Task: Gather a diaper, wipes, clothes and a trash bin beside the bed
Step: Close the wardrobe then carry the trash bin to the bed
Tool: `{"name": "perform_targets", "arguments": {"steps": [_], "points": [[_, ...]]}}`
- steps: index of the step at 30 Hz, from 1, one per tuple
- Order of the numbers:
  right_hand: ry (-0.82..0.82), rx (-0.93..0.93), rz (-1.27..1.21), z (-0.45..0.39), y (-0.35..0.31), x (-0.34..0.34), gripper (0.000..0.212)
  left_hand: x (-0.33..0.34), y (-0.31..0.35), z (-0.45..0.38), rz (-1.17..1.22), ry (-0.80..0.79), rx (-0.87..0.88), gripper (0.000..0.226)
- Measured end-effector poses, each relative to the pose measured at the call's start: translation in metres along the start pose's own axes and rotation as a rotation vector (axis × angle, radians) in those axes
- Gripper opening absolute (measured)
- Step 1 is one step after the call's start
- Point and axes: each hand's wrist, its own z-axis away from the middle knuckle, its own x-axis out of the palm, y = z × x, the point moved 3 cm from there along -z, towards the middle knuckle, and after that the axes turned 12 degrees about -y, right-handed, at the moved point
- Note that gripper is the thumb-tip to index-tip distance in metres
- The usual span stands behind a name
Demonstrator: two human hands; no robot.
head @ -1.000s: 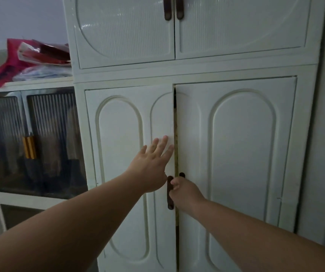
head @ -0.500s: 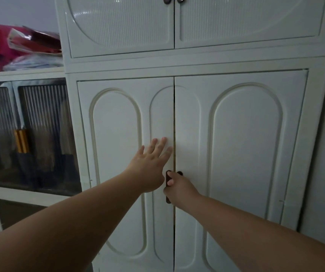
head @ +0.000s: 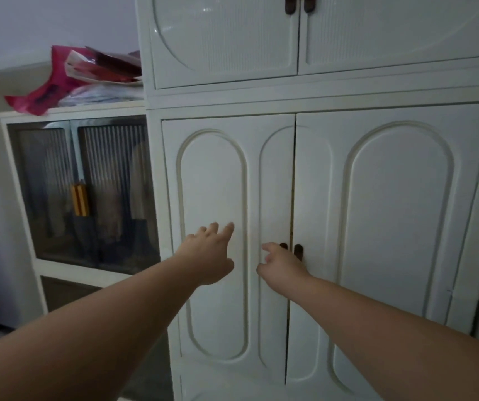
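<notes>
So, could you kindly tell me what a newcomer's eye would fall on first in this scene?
Two bare arms reach toward the tall white wardrobe filling the centre and right, the left hand spread over its left door and the right hand at the dark handles. At the upper left, bright red bags lie atop a lower glass-fronted cabinet.
</notes>
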Motion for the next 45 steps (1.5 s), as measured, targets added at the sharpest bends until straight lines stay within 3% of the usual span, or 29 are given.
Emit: {"name": "perform_targets", "arguments": {"steps": [6, 14, 25, 35, 45], "points": [[-0.008, -0.086, 0.079, 0.0, -0.053, 0.045, 0.068, 0.006, -0.07, 0.054, 0.014, -0.085, -0.139, 0.071], [-0.065, -0.219, 0.112, -0.015, -0.137, 0.145, 0.062, 0.02, -0.168, 0.129, 0.151, -0.121, -0.392, 0.074], [-0.36, -0.402, 0.105, -0.053, -0.224, 0.267, 0.063, 0.039, -0.276, 0.222, 0.244, -0.182, -0.769, 0.073], [-0.602, -0.65, 0.33, -0.063, -0.3, 0.378, 0.069, 0.053, -0.352, 0.309, 0.272, -0.228, -1.097, 0.074], [-0.806, -0.78, 0.426, -0.026, -0.355, 0.491, 0.067, 0.091, -0.403, 0.411, 0.281, -0.248, -1.278, 0.069]]}}
